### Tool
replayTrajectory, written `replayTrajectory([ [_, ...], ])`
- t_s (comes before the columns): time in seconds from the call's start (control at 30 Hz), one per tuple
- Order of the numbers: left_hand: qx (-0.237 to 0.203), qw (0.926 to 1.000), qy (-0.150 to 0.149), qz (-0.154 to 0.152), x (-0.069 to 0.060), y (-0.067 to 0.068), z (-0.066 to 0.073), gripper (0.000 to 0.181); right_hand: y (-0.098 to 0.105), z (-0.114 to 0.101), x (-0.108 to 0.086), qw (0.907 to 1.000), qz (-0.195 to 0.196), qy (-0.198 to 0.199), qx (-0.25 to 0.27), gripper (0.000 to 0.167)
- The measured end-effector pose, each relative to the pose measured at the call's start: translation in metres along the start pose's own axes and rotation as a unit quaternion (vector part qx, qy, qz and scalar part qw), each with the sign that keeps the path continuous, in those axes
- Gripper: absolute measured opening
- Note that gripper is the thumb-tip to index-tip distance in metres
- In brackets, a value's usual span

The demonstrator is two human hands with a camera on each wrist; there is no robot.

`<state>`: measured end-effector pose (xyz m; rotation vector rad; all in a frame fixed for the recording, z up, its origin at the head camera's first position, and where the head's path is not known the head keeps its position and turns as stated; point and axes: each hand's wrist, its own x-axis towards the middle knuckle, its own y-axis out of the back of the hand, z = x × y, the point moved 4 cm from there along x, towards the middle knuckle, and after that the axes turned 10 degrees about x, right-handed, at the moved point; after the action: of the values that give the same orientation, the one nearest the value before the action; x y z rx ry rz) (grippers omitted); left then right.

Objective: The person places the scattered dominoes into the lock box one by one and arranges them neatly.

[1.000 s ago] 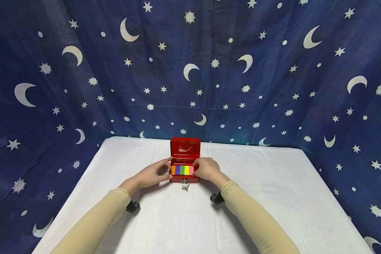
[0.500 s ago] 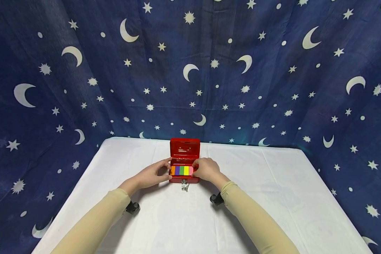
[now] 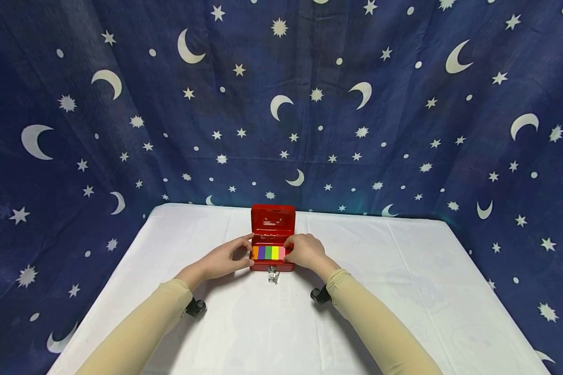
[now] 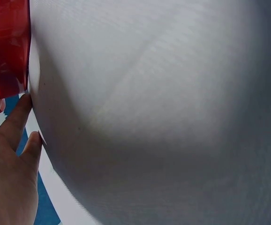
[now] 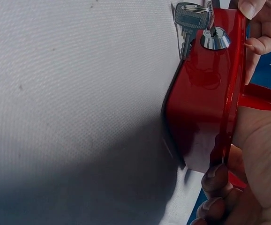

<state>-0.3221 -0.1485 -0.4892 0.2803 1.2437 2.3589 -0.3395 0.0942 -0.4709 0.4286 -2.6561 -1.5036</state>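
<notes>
A red metal cash box [image 3: 273,266] stands at the table's far side, its lid [image 3: 273,216] raised. Inside lies a row of coloured bars [image 3: 268,253]: orange, purple, green, yellow and pink. My left hand [image 3: 222,259] holds the box's left end, thumb at the front corner and a finger at the back. Thumb and finger of my right hand [image 3: 307,252] pinch the pink bar at the row's right end; in the right wrist view, other fingertips [image 5: 215,173] curl against the box's outer side. The bars are hidden in both wrist views.
A key [image 5: 191,18] sits in the lock [image 5: 215,38] on the box's front. White cloth [image 3: 272,328] covers the table. Behind it hangs a dark blue curtain [image 3: 244,104] with moons and stars. Each wrist carries a small black camera [image 3: 196,306].
</notes>
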Motion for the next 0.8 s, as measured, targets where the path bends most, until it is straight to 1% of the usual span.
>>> replayTrajectory([
  [0.23,-0.006,1.0000,0.002,0.000,-0.0009,0.0004,0.0011,0.030,0.0000,-0.0002,-0.0009,1.0000,0.000,-0.003,0.003,0.038],
  [0.57,-0.002,1.0000,0.006,0.001,0.0016,0.0012,0.0004,0.029,0.0013,0.0021,0.0021,1.0000,0.005,-0.001,0.006,0.039],
  [0.8,0.000,0.9999,0.011,0.000,0.0008,-0.0011,-0.0013,0.028,-0.0001,0.0026,0.0007,0.9999,0.003,-0.001,0.013,0.040],
])
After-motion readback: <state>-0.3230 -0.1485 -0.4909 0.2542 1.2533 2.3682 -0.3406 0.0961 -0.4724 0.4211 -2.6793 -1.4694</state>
